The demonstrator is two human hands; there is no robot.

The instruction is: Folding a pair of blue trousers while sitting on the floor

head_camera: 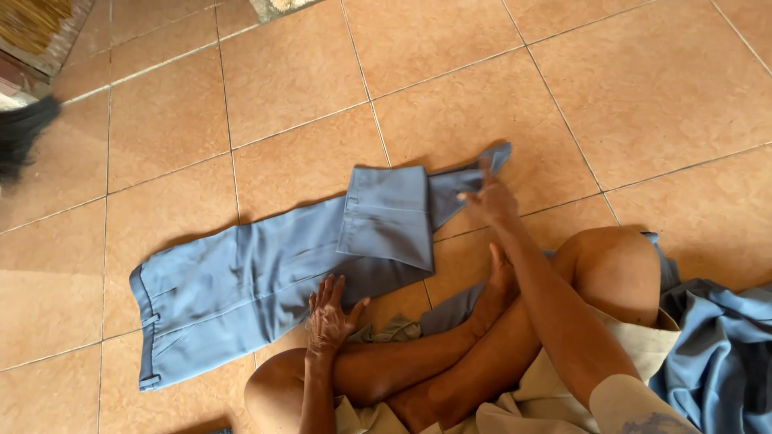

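**Two hands on blue trousers**

Left hand (328,315) lies flat, fingers spread, pressing the blue trousers (265,277) spread out on the tiled floor (281,72); right hand (487,195) reaches forward, fingertips pinching the folded-back leg end, cloth bunched just beyond them.

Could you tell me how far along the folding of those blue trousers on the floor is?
One fold looks done: a leg section lies doubled back over the blue trousers. In hand: the right hand holds the leg end, while the left hand presses the cloth flat. The waistband end lies unfolded, and more blue cloth waits at the right.
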